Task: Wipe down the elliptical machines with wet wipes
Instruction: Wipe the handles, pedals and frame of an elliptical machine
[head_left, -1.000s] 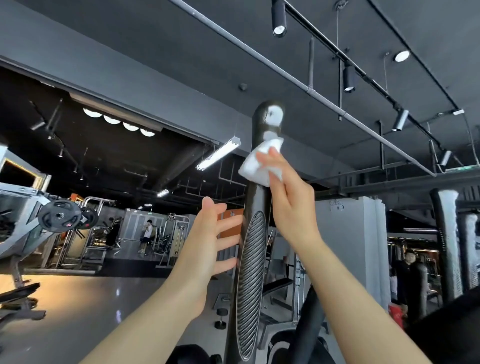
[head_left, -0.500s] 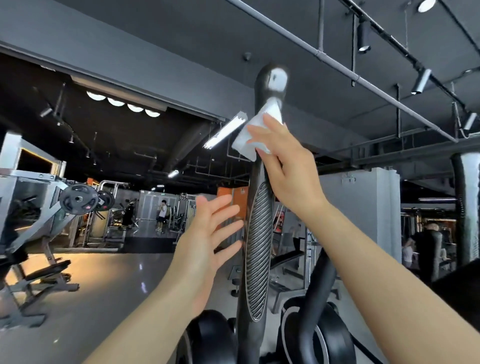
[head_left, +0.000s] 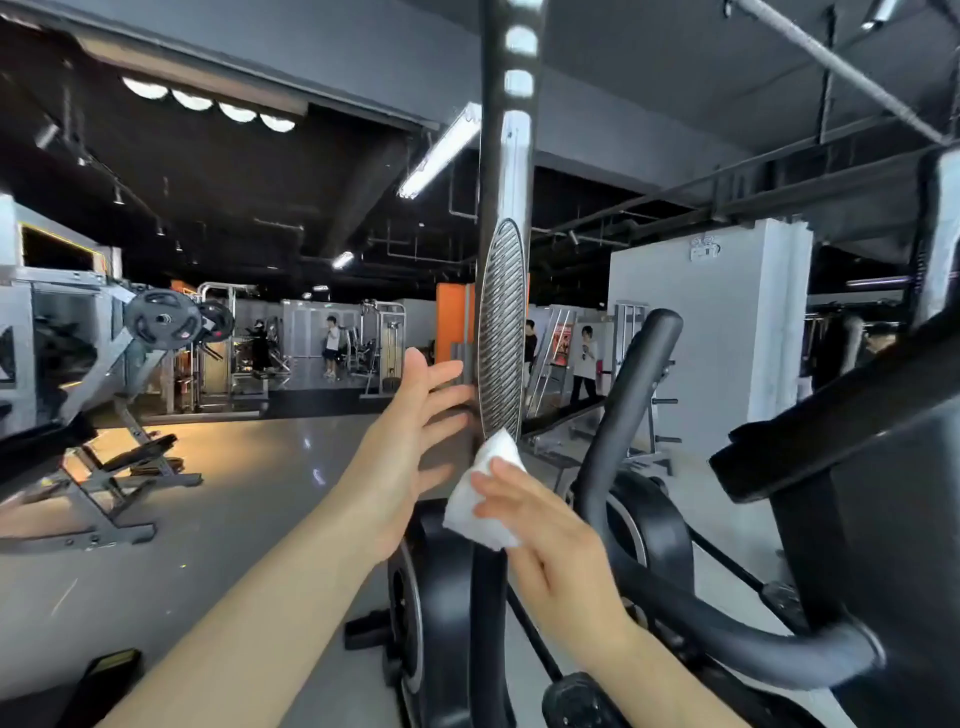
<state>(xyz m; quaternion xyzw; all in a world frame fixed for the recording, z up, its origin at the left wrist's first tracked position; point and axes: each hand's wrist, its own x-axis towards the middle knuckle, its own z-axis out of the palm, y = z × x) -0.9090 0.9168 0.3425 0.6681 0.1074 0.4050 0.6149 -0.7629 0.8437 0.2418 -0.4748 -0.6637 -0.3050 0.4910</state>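
the right hand presses a white wet wipe against the upright handle bar of the elliptical machine, just below the ribbed oval grip panel on that bar. its fingers lie fairly straight over the wipe, holding it flat to the bar, with the thumb side hidden behind the cloth. the left hand is spread wide, fingers extended and apart, holding nothing; its fingertips sit just beside the left edge of the bar at the lower end of the ribbed panel, and whether they touch it cannot be told. a second curved black handle rises to the right of the wiped bar. no containers show. behind, across a grey floor, stand a weight bench and plate-loaded machine, with several people in the distance.
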